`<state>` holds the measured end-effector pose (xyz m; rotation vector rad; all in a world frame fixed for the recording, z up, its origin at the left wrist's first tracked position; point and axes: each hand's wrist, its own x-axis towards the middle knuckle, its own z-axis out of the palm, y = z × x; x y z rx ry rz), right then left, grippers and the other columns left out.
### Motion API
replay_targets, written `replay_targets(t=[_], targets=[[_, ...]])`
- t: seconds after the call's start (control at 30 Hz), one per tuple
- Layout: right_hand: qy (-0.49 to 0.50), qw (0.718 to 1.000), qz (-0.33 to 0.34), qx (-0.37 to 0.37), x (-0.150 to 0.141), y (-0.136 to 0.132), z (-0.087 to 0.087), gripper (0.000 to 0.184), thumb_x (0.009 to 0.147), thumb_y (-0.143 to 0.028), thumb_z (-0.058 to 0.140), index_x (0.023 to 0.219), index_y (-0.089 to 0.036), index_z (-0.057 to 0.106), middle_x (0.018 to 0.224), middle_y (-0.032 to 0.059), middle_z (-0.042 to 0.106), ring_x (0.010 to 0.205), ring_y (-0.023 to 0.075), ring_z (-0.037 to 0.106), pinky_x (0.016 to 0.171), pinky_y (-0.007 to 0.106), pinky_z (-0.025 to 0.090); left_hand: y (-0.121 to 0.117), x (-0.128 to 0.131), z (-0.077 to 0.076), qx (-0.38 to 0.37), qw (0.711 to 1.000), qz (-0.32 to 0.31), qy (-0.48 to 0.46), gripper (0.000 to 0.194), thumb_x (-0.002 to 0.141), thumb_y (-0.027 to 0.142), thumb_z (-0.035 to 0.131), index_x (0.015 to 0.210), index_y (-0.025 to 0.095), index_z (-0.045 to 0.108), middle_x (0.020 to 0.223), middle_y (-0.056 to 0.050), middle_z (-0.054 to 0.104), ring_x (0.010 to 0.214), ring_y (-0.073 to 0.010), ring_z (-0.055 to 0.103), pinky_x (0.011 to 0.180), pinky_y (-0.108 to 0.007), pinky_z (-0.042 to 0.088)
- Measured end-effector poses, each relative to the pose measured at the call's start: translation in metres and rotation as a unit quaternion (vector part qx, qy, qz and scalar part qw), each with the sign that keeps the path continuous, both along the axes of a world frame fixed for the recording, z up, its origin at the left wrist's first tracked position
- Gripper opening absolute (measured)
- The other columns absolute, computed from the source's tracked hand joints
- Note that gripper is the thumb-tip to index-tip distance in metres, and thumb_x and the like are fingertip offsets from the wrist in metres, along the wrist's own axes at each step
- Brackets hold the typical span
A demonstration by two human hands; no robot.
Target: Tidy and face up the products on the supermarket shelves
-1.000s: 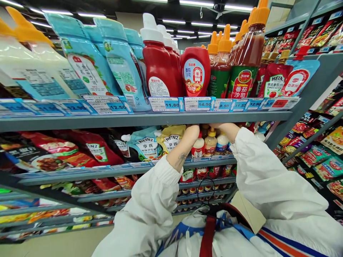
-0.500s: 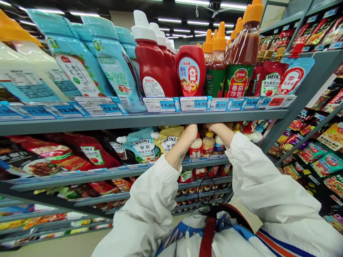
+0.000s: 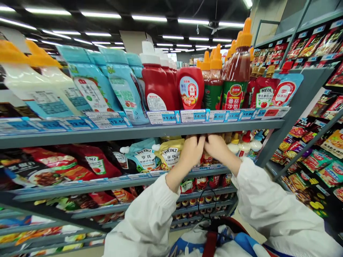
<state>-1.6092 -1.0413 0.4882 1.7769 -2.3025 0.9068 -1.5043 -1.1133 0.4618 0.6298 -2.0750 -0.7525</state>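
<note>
My left hand [image 3: 192, 150] reaches in under the grey shelf edge [image 3: 150, 132], just right of a gold Heinz pouch [image 3: 169, 152]. Close beside it, my right hand [image 3: 217, 147] also reaches in, in front of small sauce bottles. The fingertips of both hands are hidden beneath the shelf edge, so any grip stays out of sight. Between my wrists shows the lower part of a bottle with a red and tan label [image 3: 207, 159]. Right of my right hand stand white bottles with a yellow cap [image 3: 235, 142] and a red cap [image 3: 244, 143].
Above my hands, the upper shelf holds red ketchup bottles [image 3: 190, 87], orange-capped sauce bottles [image 3: 235, 78] and light-blue bottles [image 3: 123, 82]. Price tags [image 3: 163, 117] line its front. A light-blue Heinz pouch [image 3: 143, 155] lies farther left. Another rack with packets [image 3: 316, 157] stands on the right.
My hands have come back out toward me, so more of them shows below the shelf edge, and they are closer together. The view has tilted up slightly.
</note>
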Motion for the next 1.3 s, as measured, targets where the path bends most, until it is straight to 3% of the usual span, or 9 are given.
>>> replay_targets(t=[0.1,0.23,0.47,0.6,0.7,0.83,0.97,1.17,1.3], targets=[[0.064,0.998,0.002,-0.014,0.017,0.055,-0.011,0.055,0.097,-0.025,0.057,0.148,-0.004,0.048,0.14,0.0287,0.058,0.134,0.0387,0.057,0.109,0.054,0.052,0.018,0.018,-0.021,-0.128,0.991,0.012,0.043,0.041,0.101,0.037,0.043,0.131,0.014,0.058,0.132,-0.02,0.064,0.129,-0.0313,0.059,0.11,-0.05,0.048],[0.133,0.984,0.085,-0.08,0.011,0.12,0.001,0.074,0.096,-0.051,0.065,0.16,-0.025,0.039,0.16,0.0183,0.043,0.145,0.036,0.048,0.107,0.054,0.056,0.034,0.054,-0.051,-0.256,0.963,0.005,0.08,0.05,0.1,0.017,0.048,0.15,0.021,0.046,0.152,-0.016,0.054,0.144,-0.0242,0.05,0.117,-0.042,0.047],[0.186,0.907,-0.033,-0.377,-0.036,0.131,0.132,0.043,0.091,-0.044,0.072,0.131,-0.032,0.068,0.148,0.0073,0.058,0.138,0.0327,0.056,0.111,0.06,0.049,0.026,0.113,-0.09,-0.309,0.947,0.044,0.076,0.039,0.098,0.012,0.051,0.133,0.025,0.062,0.141,-0.013,0.063,0.128,-0.0211,0.063,0.102,-0.032,0.057],[0.169,0.916,-0.076,-0.356,-0.07,0.086,0.178,0.041,0.091,-0.037,0.073,0.125,-0.014,0.071,0.127,0.0139,0.07,0.12,0.0288,0.066,0.099,0.047,0.056,0.006,0.135,-0.11,-0.28,0.953,0.074,0.083,0.04,0.096,0.011,0.054,0.132,0.028,0.064,0.145,-0.012,0.06,0.128,-0.0238,0.063,0.105,-0.039,0.056],[0.102,0.939,-0.053,-0.323,-0.082,0.051,0.177,0.053,0.089,-0.035,0.076,0.135,-0.013,0.061,0.13,0.0143,0.068,0.116,0.0248,0.067,0.097,0.04,0.058,0.0,0.134,-0.111,-0.188,0.976,0.038,0.102,0.041,0.098,0.018,0.054,0.136,0.031,0.063,0.149,-0.01,0.058,0.135,-0.0257,0.059,0.11,-0.044,0.054],[0.122,0.94,-0.082,-0.308,-0.077,0.026,0.161,0.082,0.082,-0.052,0.082,0.148,-0.019,0.045,0.133,0.0158,0.064,0.118,0.0308,0.066,0.104,0.049,0.054,0.003,0.092,-0.092,0.027,0.982,-0.132,0.13,0.051,0.107,0.039,0.038,0.157,0.028,0.041,0.166,-0.011,0.038,0.153,-0.0244,0.038,0.123,-0.045,0.041],[0.148,0.941,-0.094,-0.29,-0.076,0.022,0.157,0.092,0.081,-0.056,0.083,0.151,-0.018,0.037,0.135,0.0192,0.062,0.121,0.0348,0.063,0.105,0.052,0.052,0.001,0.043,-0.066,0.111,0.974,-0.116,0.16,0.063,0.106,0.055,0.03,0.159,0.02,0.036,0.168,-0.014,0.033,0.158,-0.0231,0.027,0.131,-0.042,0.023],[0.155,0.942,-0.069,-0.29,-0.085,0.02,0.155,0.091,0.086,-0.058,0.076,0.156,-0.021,0.03,0.143,0.0175,0.057,0.13,0.0357,0.059,0.11,0.055,0.05,-0.009,0.015,-0.036,0.14,0.972,-0.058,0.181,0.044,0.102,0.056,0.037,0.109,0.021,0.064,0.115,-0.011,0.069,0.135,-0.0236,0.054,0.12,-0.041,0.038],[0.208,0.894,-0.047,-0.394,-0.05,0.05,0.122,0.083,0.093,-0.049,0.069,0.162,-0.03,0.027,0.16,0.0127,0.041,0.147,0.0383,0.042,0.119,0.062,0.042,-0.015,0.013,-0.026,0.167,0.984,-0.014,0.067,0.039,0.092,0.056,0.051,0.072,0.022,0.053,0.078,-0.003,0.062,0.091,-0.0212,0.062,0.088,-0.035,0.051]])
